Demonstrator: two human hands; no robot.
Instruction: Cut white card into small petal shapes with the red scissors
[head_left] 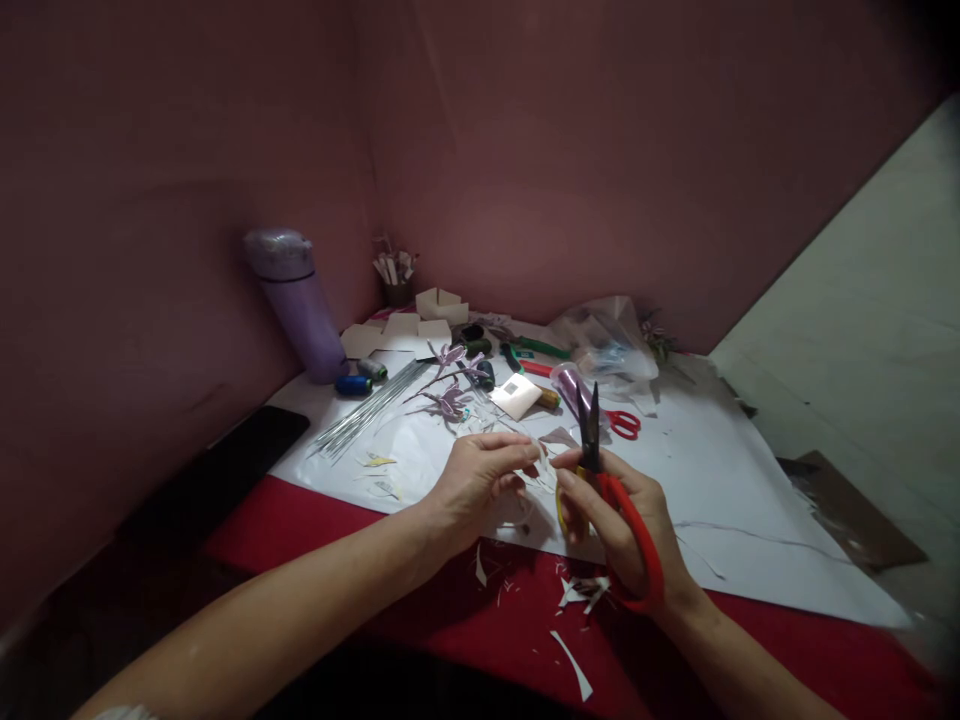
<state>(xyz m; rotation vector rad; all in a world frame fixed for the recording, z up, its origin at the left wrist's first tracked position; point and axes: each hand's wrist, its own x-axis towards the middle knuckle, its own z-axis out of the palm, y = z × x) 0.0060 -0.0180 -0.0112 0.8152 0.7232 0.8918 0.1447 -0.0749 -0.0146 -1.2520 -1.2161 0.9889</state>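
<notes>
My right hand [626, 510] holds a pair of scissors with red handles [636, 535], the dark blades pointing up and slightly apart. Thumb and forefinger of that hand pinch close to a small white piece [543, 462]. Opposite, my left hand [486, 480] grips the same thin white piece, which looks like a cut paper or fabric strip, between closed fingertips. Its exact shape is partly hidden by the fingers. White offcuts [581, 592] lie on the red cloth below my hands.
Behind my hands, a purple flower spray [450, 385], silver wires [375, 408], thread spools [354, 385] and a white card [516, 397] lie on the white sheet [720, 450]. A purple bottle [300, 310] stands at left, near a black phone-like slab [247, 448]. Red-handled scissors [624, 425] lie at right.
</notes>
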